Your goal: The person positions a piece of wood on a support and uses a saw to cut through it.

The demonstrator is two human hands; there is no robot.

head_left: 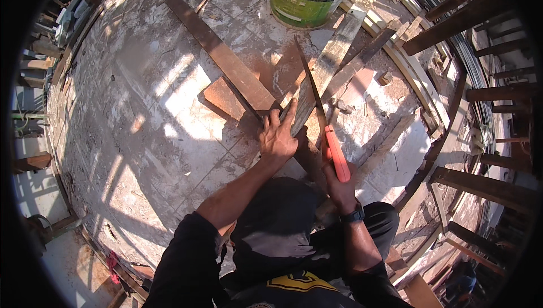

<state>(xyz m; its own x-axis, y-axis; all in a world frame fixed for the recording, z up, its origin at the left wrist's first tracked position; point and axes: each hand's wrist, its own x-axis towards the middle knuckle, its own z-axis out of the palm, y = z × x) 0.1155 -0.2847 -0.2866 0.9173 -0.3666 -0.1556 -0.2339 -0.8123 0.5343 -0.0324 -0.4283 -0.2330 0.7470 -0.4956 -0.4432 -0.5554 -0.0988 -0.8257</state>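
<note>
My right hand (340, 186) is closed round the red handle of a handsaw (336, 152), its dark, narrow blade pointing away from me. The blade lies along the right side of a weathered wooden plank (338, 45), which slants from near my knees toward the far right. My left hand (277, 139) grips this plank near its close end, the index finger stretched along it and the other fingers bent. A long brown board (218, 47) runs from the far left to beside my left fingers. Beneath that board sits a reddish-brown block (222, 100). Whether the teeth are in the wood is hard to see.
A green and white bucket (302, 4) stands at the far side. Right of the saw lies what looks like a hammer (341, 105). Long pale timbers (416, 76) line the right. Wooden posts (486, 189) jut in at the right edge. The floor (141, 110) is dusty and stained.
</note>
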